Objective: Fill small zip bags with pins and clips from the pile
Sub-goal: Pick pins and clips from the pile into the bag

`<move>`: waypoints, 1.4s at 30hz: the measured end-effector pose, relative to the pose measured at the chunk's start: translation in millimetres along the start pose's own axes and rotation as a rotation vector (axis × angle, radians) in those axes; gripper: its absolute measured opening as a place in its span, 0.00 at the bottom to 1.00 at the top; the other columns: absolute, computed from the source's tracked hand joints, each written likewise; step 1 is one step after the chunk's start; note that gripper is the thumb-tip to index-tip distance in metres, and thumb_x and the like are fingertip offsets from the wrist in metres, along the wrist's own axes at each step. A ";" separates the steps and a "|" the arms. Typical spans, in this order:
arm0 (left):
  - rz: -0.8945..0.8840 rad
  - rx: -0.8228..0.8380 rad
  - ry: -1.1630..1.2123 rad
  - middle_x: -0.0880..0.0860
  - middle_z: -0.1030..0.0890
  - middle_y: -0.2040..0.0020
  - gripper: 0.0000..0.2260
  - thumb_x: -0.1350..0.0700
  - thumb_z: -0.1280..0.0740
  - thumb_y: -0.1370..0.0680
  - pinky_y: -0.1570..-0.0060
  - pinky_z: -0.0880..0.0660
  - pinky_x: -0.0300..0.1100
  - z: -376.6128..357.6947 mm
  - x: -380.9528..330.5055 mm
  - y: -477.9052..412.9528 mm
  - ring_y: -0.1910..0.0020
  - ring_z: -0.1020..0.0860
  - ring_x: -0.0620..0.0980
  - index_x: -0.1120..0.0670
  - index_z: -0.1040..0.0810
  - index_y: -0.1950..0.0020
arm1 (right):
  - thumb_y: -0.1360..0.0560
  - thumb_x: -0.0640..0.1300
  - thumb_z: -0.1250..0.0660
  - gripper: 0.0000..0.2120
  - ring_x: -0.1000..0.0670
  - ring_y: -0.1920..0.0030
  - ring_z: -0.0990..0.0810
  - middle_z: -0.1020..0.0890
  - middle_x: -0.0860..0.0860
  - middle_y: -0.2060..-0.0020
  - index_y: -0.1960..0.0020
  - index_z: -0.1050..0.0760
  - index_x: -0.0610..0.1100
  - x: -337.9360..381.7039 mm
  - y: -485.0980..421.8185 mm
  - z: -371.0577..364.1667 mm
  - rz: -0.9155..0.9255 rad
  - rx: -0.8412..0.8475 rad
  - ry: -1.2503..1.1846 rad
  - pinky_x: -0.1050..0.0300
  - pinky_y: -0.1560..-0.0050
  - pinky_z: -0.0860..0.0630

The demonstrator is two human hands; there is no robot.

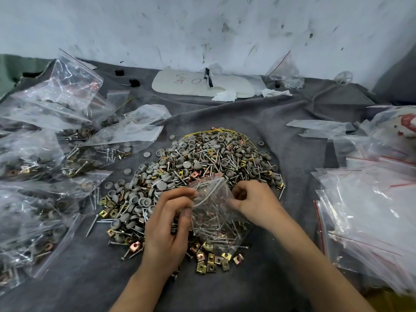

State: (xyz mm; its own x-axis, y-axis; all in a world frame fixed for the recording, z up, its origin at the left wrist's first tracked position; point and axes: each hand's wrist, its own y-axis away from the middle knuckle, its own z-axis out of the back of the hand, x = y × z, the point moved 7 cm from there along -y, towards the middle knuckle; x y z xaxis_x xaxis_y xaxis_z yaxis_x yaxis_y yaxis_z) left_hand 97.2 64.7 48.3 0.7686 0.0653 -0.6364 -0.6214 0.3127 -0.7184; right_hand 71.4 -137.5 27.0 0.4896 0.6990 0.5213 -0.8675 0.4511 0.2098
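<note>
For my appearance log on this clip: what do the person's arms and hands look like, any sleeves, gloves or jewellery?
The left hand and right hand are bare: no gloves, rings or watch show. The left forearm and right forearm are bare too, with no sleeve visible down to the frame's edge.

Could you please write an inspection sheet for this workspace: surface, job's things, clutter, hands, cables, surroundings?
Surface: wrinkled grey cloth.
Job's things: pile of pins, clips and grey caps in the middle; zip bag with pins over its near part; filled bags at left; empty bags at right.
Clutter: white foam pad, crumpled tissue, black pieces near the wall.
Hands: left hand and right hand both pinch the zip bag's sides.
Cables: none; only thin yellow wires at the pile's far edge.
Surroundings: stained white wall behind.
</note>
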 end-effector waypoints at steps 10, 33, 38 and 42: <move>-0.017 -0.015 -0.022 0.47 0.24 0.44 0.05 0.59 0.40 0.21 0.46 0.29 0.30 0.7 -2.5 -1.5 0.42 0.25 0.38 0.53 0.27 0.48 | 0.25 0.50 0.33 0.05 0.51 0.59 0.21 0.19 0.54 0.62 0.57 0.22 0.50 -0.2 2.9 6.5 -0.023 -0.231 -0.068 0.53 0.55 0.23; -0.017 0.013 -0.004 0.52 0.23 0.44 0.05 0.61 0.39 0.22 0.44 0.28 0.36 -0.7 -3.9 -1.7 0.42 0.24 0.45 0.53 0.27 0.48 | 0.27 0.44 0.29 0.08 0.62 0.55 0.22 0.20 0.61 0.57 0.57 0.21 0.57 51.2 29.5 65.4 0.456 -0.362 -0.396 0.73 0.54 0.30; -0.021 0.008 -0.010 0.50 0.24 0.44 0.05 0.60 0.39 0.22 0.44 0.30 0.32 -0.4 -3.0 -1.3 0.42 0.24 0.43 0.53 0.27 0.48 | 0.28 0.44 0.28 0.04 0.54 0.56 0.21 0.19 0.54 0.60 0.53 0.20 0.49 -6.8 1.2 20.5 0.084 -0.035 0.058 0.64 0.56 0.29; -0.008 0.013 -0.004 0.52 0.23 0.44 0.05 0.59 0.39 0.21 0.44 0.29 0.33 -0.7 -1.7 -1.3 0.42 0.24 0.44 0.52 0.27 0.47 | 0.28 0.43 0.28 0.05 0.55 0.59 0.22 0.22 0.59 0.65 0.54 0.21 0.50 -13.0 2.1 9.7 0.077 -0.087 0.051 0.61 0.58 0.27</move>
State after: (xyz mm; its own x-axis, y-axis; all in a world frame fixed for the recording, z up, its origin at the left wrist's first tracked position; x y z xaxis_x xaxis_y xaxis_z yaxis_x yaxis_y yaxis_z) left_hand 96.6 63.5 50.1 0.7743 0.0667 -0.6293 -0.6132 0.3253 -0.7199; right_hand 62.3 -151.0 28.7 0.4274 0.7598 0.4900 -0.8929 0.4397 0.0969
